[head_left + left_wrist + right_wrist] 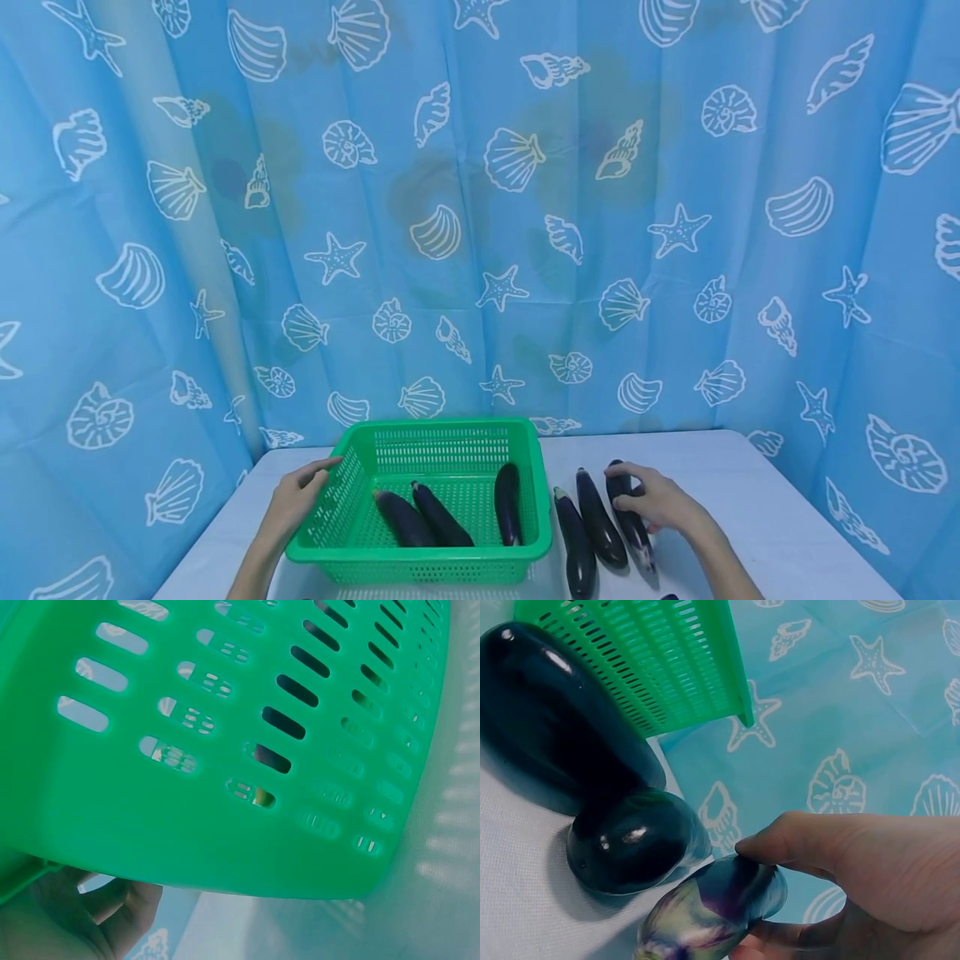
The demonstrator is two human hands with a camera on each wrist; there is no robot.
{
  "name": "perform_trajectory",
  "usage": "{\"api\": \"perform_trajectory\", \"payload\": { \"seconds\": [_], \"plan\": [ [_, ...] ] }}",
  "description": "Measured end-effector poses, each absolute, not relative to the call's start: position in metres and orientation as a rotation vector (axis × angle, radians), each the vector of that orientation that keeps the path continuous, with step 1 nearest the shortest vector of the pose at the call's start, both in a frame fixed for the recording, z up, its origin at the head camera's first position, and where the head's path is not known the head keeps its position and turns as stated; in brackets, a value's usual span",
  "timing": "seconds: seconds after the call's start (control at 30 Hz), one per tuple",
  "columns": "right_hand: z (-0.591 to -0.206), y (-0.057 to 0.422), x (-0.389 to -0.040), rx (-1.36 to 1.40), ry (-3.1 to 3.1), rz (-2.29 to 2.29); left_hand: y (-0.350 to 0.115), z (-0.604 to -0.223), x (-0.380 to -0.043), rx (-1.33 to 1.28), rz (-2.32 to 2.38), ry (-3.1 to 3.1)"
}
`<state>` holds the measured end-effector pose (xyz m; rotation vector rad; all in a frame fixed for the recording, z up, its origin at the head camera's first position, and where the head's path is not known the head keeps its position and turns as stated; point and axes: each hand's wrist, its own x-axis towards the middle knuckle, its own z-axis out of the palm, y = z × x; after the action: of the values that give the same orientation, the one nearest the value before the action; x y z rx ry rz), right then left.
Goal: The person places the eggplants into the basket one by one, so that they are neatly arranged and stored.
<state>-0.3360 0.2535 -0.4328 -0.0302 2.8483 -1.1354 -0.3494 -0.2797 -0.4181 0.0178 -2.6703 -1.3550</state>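
1. The held eggplant [636, 533] is found on the right part of the white table [720, 467], to the right of the green basket [536, 500]. Its far end is pointed a bit to the left.
2. It is pinched by the right hand [660, 497], with the thumb on one side and fingers on the other.
3. The step in hand seems to be the picking up of this eggplant. A snug pinch and a gentle lift would be called for, so that the middle eggplant [602, 525], just to the left, is not bumped.
4. Farther left, another eggplant [577, 546] is seen, beside the basket. Inside the basket, three eggplants [507, 504] are seen: two close together on the left, one on the right.
5. The basket's left rim is touched by the left hand [295, 493]. Whether the rim is squeezed cannot be told, as the fingertips are hidden by the basket in the left wrist view.
6. Whether the held eggplant has been lifted off the table cannot be told. Part of it is covered by the fingers.
7. A small dark thing [670, 597] is cut off at the near edge, so what it is cannot be told.
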Motion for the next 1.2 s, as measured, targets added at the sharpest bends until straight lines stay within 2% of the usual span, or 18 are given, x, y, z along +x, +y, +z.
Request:
{"api": "perform_trajectory", "payload": {
  "seconds": [1.2],
  "plan": [
    [-0.411, 0.239, -0.328, -0.109, 2.899, -1.226, -0.281, -0.42, -0.35, -0.012, -1.343, -2.67]
  ]
}}
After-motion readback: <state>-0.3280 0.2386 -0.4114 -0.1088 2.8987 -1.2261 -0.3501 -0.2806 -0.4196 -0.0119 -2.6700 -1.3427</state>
